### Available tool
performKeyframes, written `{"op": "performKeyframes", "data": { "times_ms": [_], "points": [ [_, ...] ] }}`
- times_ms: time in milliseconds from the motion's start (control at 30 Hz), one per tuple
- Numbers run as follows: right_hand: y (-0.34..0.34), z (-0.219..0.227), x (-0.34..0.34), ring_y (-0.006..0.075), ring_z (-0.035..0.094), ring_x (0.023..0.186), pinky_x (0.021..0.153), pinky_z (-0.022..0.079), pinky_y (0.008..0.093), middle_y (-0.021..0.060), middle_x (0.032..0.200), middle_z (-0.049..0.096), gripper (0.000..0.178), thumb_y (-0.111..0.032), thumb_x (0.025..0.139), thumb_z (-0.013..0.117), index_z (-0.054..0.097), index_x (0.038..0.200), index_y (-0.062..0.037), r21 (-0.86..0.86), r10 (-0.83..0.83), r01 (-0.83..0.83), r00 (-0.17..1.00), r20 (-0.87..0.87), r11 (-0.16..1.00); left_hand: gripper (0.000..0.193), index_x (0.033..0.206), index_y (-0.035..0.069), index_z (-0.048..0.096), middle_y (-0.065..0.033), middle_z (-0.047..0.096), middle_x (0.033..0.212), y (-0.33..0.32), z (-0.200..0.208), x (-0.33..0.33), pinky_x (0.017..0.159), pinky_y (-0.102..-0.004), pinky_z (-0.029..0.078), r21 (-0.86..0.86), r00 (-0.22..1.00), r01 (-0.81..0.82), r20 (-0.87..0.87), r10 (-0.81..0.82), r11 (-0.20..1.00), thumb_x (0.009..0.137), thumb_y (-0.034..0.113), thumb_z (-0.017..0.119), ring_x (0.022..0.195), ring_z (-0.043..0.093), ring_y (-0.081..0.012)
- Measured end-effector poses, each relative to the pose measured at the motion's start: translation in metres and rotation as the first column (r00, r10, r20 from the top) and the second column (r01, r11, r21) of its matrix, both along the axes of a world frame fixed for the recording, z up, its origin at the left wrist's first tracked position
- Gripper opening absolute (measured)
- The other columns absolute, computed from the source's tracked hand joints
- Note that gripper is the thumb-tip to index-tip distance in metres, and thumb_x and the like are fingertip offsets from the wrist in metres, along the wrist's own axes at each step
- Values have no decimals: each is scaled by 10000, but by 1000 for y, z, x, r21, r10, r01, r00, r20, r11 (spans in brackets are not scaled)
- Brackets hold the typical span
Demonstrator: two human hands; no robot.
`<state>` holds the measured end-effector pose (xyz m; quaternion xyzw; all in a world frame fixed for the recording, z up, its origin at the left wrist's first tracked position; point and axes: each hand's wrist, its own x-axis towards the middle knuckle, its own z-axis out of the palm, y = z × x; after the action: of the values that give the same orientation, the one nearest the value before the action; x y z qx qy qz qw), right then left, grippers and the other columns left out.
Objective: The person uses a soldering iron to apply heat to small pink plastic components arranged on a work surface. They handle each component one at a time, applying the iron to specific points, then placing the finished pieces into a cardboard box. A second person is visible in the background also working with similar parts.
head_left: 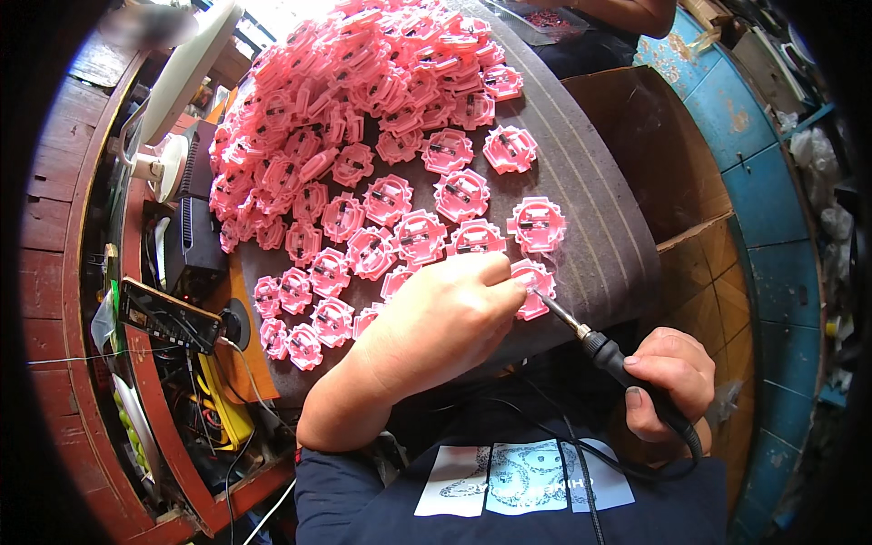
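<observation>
In my right hand [672, 377] is a soldering iron [604, 352], gripped by its black handle. Its metal tip meets a pink plastic part [530, 311] near the front edge of the work surface. Beside that part, my left hand [445, 304] is closed with fingertips pinched together; what they hold, if anything, is too small to make out. Similar pink parts [420, 238] with dark pieces across their middles lie spread out in front of me, some hidden under my left hand. Farther back they pile up into a large heap [354, 77].
Grey striped fabric [590, 195] covers the work surface. A cardboard box [649, 127] stands to its right. At left are a phone [171, 316], a white lamp-like fixture [186, 77] and cables. Another person's arm [627, 11] is at the far side. The iron's black cord [668, 472] loops across my front.
</observation>
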<state>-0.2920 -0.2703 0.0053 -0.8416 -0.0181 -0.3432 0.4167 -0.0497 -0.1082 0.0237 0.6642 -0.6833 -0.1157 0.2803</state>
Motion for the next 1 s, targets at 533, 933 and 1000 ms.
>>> {"op": "performKeyframes", "data": {
  "times_ms": [533,933,1000],
  "points": [
    [-3,-1,-2,242,591,577,538,458,347,120,761,630,299,-126,810,752,681,1066,12,40,-38,36,998,54,999,151,960,16,707,-84,654,820,0,16,3,620,-314,518,-257,967,-246,-128,219,935,857,-83,755,706,664,-218],
    [-45,-28,73,215,656,774,658,479,304,130,903,693,244,-39,857,730,721,1091,27,192,-297,266,943,152,945,134,985,11,735,-62,658,932,-23,54,30,591,-241,442,-364,939,-343,-99,331,866,891,-84,746,692,580,-84],
    [-51,-28,86,212,658,773,676,494,305,127,902,695,250,-2,839,725,723,1087,25,170,-259,228,948,186,959,101,962,15,747,-71,676,911,-37,48,45,609,-264,492,-333,958,-283,-47,284,899,895,-61,752,730,639,-124]
  ]
}}
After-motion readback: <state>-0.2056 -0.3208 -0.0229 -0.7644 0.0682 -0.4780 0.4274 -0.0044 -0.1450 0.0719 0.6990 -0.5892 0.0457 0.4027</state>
